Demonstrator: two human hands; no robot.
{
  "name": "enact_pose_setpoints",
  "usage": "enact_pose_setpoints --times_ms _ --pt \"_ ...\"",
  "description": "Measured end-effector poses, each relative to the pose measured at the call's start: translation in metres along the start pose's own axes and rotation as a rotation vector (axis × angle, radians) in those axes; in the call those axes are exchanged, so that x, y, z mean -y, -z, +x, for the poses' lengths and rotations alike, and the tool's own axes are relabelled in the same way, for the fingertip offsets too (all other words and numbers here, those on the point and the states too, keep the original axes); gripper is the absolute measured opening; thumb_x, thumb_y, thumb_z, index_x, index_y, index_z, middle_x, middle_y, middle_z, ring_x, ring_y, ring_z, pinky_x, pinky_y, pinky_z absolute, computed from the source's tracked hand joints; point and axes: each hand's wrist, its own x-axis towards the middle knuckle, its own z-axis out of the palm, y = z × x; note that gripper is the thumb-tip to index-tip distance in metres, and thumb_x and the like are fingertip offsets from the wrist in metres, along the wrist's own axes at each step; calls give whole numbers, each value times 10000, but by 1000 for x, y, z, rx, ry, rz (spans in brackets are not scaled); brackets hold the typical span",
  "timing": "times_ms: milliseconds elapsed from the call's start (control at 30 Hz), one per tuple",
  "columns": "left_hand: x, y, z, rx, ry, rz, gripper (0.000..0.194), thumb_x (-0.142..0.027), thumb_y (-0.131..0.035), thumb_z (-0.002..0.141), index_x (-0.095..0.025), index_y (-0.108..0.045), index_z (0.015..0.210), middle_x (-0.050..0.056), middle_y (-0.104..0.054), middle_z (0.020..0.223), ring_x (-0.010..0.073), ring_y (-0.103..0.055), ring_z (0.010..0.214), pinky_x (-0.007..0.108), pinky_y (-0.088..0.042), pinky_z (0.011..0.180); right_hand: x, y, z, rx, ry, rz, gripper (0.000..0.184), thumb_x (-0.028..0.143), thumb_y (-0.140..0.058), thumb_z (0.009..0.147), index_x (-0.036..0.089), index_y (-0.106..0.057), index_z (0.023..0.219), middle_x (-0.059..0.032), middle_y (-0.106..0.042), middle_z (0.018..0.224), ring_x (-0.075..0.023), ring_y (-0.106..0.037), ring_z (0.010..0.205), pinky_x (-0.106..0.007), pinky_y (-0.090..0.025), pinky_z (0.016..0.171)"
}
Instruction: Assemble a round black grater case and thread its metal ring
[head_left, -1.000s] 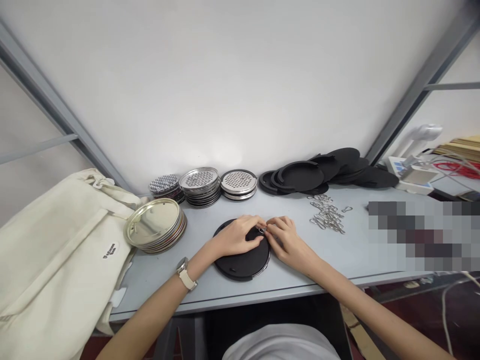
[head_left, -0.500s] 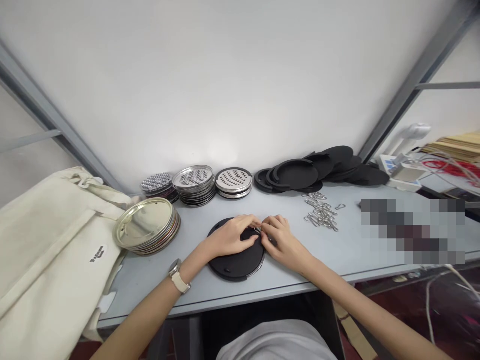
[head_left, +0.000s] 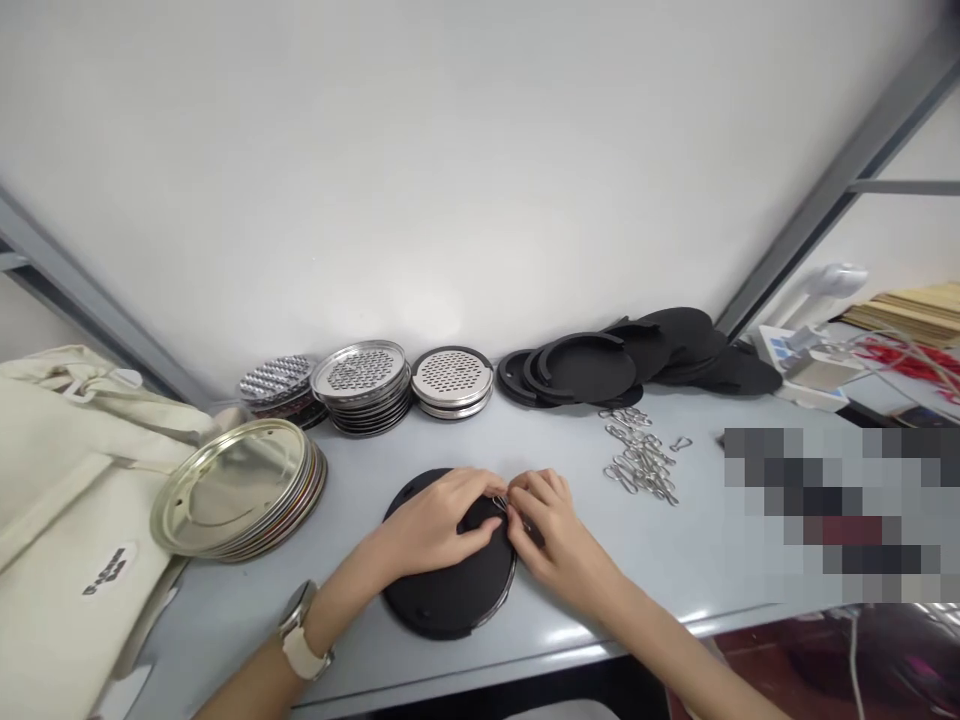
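A round black disc (head_left: 457, 600) with a thin metal rim on its right side lies on the table near the front edge. My left hand (head_left: 450, 520) reaches across its top, thumb and fingers closed around a small wire clip (head_left: 498, 503) at the disc's upper right edge. From the other side, my right hand (head_left: 553, 535) pinches at the same clip, its fingertips almost meeting those of the left. The fingers partly cover the clip, so I cannot tell whether it is hooked to the disc.
Loose metal clips (head_left: 641, 460) lie right of my hands. Behind are black holders (head_left: 592, 367), perforated grater discs (head_left: 452, 377) and a taller grater stack (head_left: 360, 372). Gold-coloured lids (head_left: 240, 480) and a cream canvas bag (head_left: 60, 540) stand at left. A blurred patch covers the right side.
The camera view has shifted, so the table and stacks appear lower and larger. Both hands stay pinched at the clip on the disc's edge, with little change in their grip.
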Motion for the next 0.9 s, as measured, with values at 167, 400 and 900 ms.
enact_pose_setpoints --times_ms 167,400,900 --pt "1 4 -2 9 83 20 317 -162 -552 825 -234 -495 1128 29 -597 1085 184 -546 1038 319 -446 930 2 1 0 30 -28 79 151 131 -372 907 230 -475 857 -62 -521 921 -219 -470 866 -412 -437 771" --pt "6 9 -3 61 178 47 330 -152 -556 797 -258 -487 1102 14 -599 1021 189 -541 971 328 -456 891 -7 -25 -1 -10 2 -6 163 76 -388 860 222 -455 891 -72 -536 926 -224 -500 805 -393 -451 709" --pt "1 6 -6 -9 20 126 269 -164 -540 837 -211 -519 1101 30 -609 971 182 -561 942 319 -461 876 3 -8 0 69 -2 -20 191 142 -294 940 208 -462 879 -68 -478 899 -214 -449 833 -406 -439 749"
